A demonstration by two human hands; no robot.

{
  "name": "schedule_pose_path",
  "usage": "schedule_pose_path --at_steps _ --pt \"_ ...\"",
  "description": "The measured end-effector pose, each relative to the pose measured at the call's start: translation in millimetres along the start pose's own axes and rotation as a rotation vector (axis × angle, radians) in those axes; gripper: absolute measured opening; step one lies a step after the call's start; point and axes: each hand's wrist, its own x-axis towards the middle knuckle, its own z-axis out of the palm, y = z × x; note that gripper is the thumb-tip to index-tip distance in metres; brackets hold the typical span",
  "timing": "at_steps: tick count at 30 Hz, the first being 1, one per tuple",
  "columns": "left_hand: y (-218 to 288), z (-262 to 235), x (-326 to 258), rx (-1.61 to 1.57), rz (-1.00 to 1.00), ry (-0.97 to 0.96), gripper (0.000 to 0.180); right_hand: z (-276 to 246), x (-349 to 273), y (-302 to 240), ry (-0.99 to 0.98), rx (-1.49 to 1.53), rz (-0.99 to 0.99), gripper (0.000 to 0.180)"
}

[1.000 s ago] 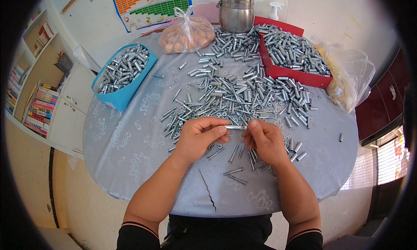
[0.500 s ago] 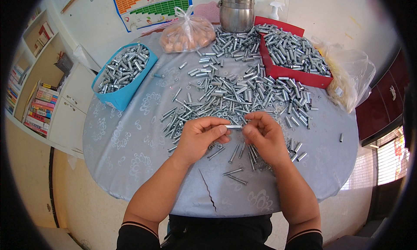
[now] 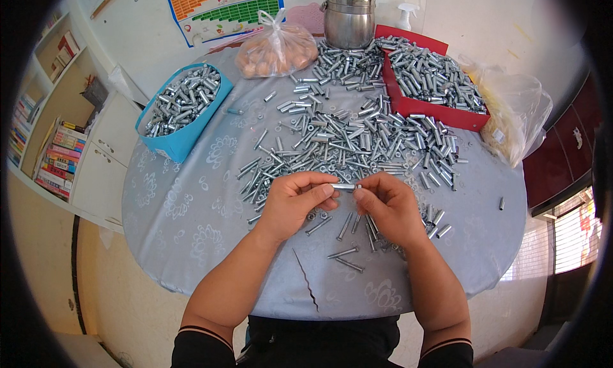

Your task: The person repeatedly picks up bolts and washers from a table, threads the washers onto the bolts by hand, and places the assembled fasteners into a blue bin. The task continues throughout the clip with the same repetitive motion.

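Left hand [image 3: 286, 205], grip clamped on metal sleeve [image 3: 343, 186], right hand [image 3: 394, 208] pinching at its end

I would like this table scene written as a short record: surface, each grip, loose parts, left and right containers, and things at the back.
Surface: grey patterned tablecloth
Left grip: closed on a metal sleeve
Right grip: thumb and finger at the sleeve's right end; exact contact unclear
Loose parts: pile of metal hardware beyond both grips; several bolts on the near side
Left container: blue bin, filled with metal parts
Right container: red box, filled with metal parts
Back: lidded steel pot; tied clear bag of round brown items
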Motion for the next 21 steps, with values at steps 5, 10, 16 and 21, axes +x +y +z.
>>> schedule_pose_path --at_steps 5,10,16,21 --pt "1.8 1.7 -1.1 0.024 -0.004 -0.006 0.023 -4.6 0.7 -0.5 0.003 0.004 0.064 0.012" --pt "1.6 2.8 -0.2 0.006 -0.004 -0.006 0.023 1.0 0.3 6.9 0.064 -0.012 -0.103 0.014" --pt "1.6 2.1 -0.6 0.008 0.008 -0.018 0.022 -1.5 -0.3 1.2 0.035 0.147 0.025 0.015" --pt "1.9 0.8 -1.1 -0.015 -0.002 -0.002 0.022 -5.4 0.3 2.2 -0.034 -0.038 0.041 0.016"
